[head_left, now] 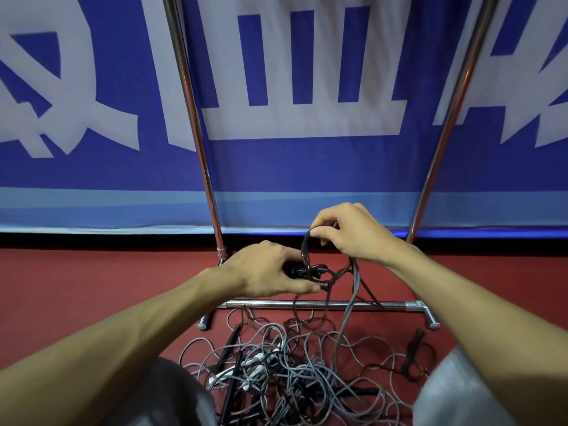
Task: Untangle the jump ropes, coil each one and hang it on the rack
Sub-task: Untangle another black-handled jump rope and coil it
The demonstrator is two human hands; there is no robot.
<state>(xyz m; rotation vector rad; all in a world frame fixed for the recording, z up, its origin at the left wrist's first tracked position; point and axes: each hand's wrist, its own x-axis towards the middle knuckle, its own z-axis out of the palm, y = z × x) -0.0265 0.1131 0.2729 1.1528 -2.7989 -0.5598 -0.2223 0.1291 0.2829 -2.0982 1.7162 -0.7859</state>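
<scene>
Left hand [264, 269] first: from my remote seat I see it curled round a small black bundle of rope [310, 270], thumb underneath and fingers wrapped over the top, held in the air above the floor [92, 278]. To its right a black loop [305, 244] rises out of that bundle into the right hand [353, 232], which pinches the top of the loop between thumb and bent fingers, a little higher than the left hand. A grey rope [353, 290] drops from under the right palm and runs down into the heap below.

Lower in the view, again from the left, I can make out two black handles [229, 342] lying slanted at the heap's left edge, a white handle [258, 361] just beside them, then the main tangle of jump ropes [292, 364], grey and dark cords looped over one another on the red floor between my two grey-clad knees [172, 395]. One more dark handle [413, 348] lies apart at the right.

The rack [190, 118] stands just behind the heap, its chrome base bar [264, 304] on the floor and two uprights leaning up against a blue and white banner [276, 167].
</scene>
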